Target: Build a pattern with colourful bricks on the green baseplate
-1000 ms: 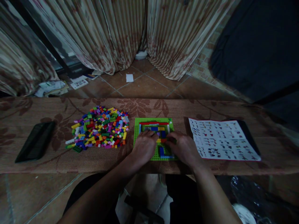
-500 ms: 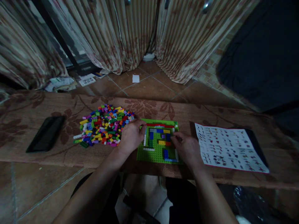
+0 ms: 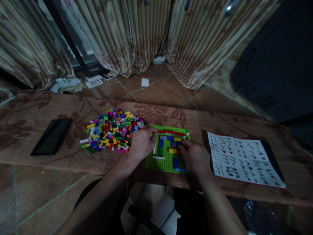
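A green studded baseplate (image 3: 161, 165) lies between my hands, with toy bricks pressed onto it. Along its far side runs a row of red bricks (image 3: 171, 132); white bricks (image 3: 158, 158) form part of the left side. Blue, grey and yellow bricks make broken lines inside, among them a blue brick (image 3: 176, 164) near the front right. My left hand (image 3: 143, 143) is at the plate's far left corner, thumb and fingers pinched together. My right hand (image 3: 196, 157) reaches over the right side, its fingertips closed by a dark blue brick (image 3: 179, 143). Whatever either pinch holds is hidden.
A heap of loose coloured bricks (image 3: 114, 132) spreads left of the plate. Farther left lies a black phone (image 3: 51, 137). On the right is a printed sheet (image 3: 244, 158) over a dark object. Everything rests on a narrow cloth-covered bench (image 3: 80, 163); curtains (image 3: 137, 36) hang beyond.
The view has shifted slightly, so the bench items appear a little farther right. My right fingertips have moved inward over the plate, toward the dark blue brick. My left hand stays at the corner.
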`<state>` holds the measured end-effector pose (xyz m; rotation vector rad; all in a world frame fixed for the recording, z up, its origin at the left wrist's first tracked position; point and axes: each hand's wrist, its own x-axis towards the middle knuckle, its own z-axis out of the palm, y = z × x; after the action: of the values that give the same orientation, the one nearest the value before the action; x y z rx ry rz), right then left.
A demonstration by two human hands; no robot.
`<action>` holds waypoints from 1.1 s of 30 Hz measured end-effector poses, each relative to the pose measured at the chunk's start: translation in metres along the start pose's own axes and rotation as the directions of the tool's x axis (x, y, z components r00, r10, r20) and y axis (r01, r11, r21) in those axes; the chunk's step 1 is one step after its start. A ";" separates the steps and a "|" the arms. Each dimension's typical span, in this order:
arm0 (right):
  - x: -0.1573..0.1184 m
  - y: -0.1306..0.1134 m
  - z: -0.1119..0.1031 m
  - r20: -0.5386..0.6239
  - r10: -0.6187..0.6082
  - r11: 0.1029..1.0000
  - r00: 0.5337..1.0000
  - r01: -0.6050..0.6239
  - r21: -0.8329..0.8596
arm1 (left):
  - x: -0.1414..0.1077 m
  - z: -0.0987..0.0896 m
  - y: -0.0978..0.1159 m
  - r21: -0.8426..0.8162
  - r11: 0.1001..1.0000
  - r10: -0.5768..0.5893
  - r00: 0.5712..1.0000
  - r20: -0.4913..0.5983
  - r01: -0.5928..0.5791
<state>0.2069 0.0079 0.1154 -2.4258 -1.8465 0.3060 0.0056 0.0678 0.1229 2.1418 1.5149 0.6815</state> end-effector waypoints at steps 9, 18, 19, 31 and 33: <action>-0.001 0.002 0.002 -0.006 -0.009 1.000 1.000 0.009 0.005 | 0.000 -0.001 0.001 0.010 1.000 -0.015 1.000 -0.002 0.015; 0.004 0.026 0.001 -0.180 0.028 0.987 0.983 0.001 0.160 | 0.001 -0.002 -0.002 0.033 0.999 -0.032 0.999 -0.003 0.033; 0.004 0.029 0.001 -0.193 0.040 0.987 0.980 -0.009 0.162 | 0.001 -0.002 -0.002 0.040 0.998 -0.039 0.999 0.000 0.039; 0.006 0.041 -0.001 -0.051 0.128 0.991 0.990 -0.126 0.034 | 0.004 -0.006 -0.004 0.148 0.975 -0.176 0.982 0.068 0.165; 0.006 0.041 -0.001 -0.032 0.129 0.991 0.991 -0.128 0.026 | 0.004 -0.006 -0.004 0.193 0.961 -0.222 0.969 0.109 0.198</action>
<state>0.2475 0.0024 0.1080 -2.5230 -1.6671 0.2926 0.0001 0.0732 0.1252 2.0653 1.7582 0.3365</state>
